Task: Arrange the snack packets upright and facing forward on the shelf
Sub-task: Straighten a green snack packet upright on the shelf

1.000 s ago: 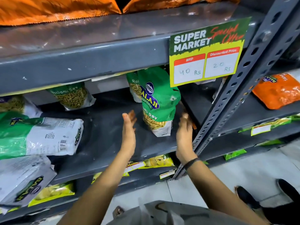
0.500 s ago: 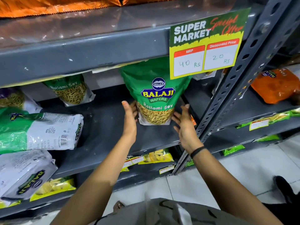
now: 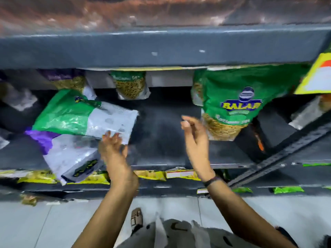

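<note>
**Reaching for the fallen packets**

My left hand [image 3: 114, 149] was spread open, its fingertips [image 3: 112, 136] touching the near corner of a green-and-white packet [image 3: 84, 117] that lay flat on its side on the grey shelf [image 3: 161, 140]. That packet rested partly over a purple-and-white packet [image 3: 71, 154], which also lay flat and hung a little past the shelf's front edge.

My right hand [image 3: 195, 136] was raised in front of the bare middle of the shelf, fingers loosely curled and holding nothing. Just to its right stood a green Balaji packet [image 3: 236, 101], upright with its label facing me, its top hidden behind the shelf above. A second green packet stood close behind its left side. I could not tell whether my hand touched the front one, as the view was blurred.

At the back of the shelf, a smaller green sev packet [image 3: 130, 85] stood upright against the wall, and another packet [image 3: 69, 81] with a purple top stood further left. A yellow price sign [image 3: 317, 77] hung at the far right.
</note>
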The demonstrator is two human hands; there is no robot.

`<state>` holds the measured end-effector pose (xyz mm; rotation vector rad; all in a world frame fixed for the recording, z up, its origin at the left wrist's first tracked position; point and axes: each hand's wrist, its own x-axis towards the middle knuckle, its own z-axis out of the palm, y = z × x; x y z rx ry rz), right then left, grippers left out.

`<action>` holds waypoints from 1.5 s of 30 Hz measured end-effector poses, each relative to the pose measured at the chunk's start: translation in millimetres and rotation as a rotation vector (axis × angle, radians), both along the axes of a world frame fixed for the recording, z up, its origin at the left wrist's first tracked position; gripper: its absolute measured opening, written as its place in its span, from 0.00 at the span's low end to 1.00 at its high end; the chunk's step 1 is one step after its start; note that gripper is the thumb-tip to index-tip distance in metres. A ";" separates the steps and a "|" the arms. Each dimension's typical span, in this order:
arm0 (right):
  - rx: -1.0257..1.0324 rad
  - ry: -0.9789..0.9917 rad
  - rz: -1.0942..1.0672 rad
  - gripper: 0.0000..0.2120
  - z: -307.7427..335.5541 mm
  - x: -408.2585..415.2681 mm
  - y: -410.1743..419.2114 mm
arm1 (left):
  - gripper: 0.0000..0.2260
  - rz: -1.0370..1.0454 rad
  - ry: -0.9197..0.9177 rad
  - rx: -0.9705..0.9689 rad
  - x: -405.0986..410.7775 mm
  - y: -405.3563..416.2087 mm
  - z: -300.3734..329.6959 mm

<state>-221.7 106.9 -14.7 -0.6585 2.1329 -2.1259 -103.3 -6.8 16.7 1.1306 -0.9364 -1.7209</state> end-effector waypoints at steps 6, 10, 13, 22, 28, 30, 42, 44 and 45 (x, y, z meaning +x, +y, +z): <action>0.531 0.195 0.524 0.14 41.4 -26.3 -170.4 | 0.17 0.292 0.041 0.005 50.4 -103.4 29.8; 0.947 0.362 0.694 0.17 40.0 -24.5 -252.1 | 0.20 0.207 0.006 0.066 67.1 -153.9 27.7; 1.078 0.333 0.761 0.19 29.6 -18.8 -275.2 | 0.12 0.051 0.005 0.211 73.4 -187.4 24.2; 0.703 0.081 0.433 0.19 19.2 -26.9 -215.5 | 0.11 -0.248 -0.168 0.066 49.3 -212.0 23.4; 0.221 -0.165 0.182 0.12 29.1 -10.5 -134.5 | 0.09 -0.386 -0.025 -0.381 1.1 -184.4 65.3; 0.100 -0.175 0.094 0.12 31.4 -5.3 -121.7 | 0.10 -0.374 0.017 -0.458 -11.4 -178.4 73.5; -0.006 -0.290 -0.063 0.14 0.5 10.5 -101.8 | 0.05 -0.439 0.026 -0.592 -39.7 -179.7 27.6; -0.027 -0.281 -0.226 0.15 -1.9 25.3 -99.5 | 0.11 -0.479 0.102 -0.392 -46.8 -180.5 23.4; -0.068 -0.286 -0.286 0.14 -3.2 37.3 -97.9 | 0.17 -0.522 0.123 -0.287 -51.6 -180.8 19.4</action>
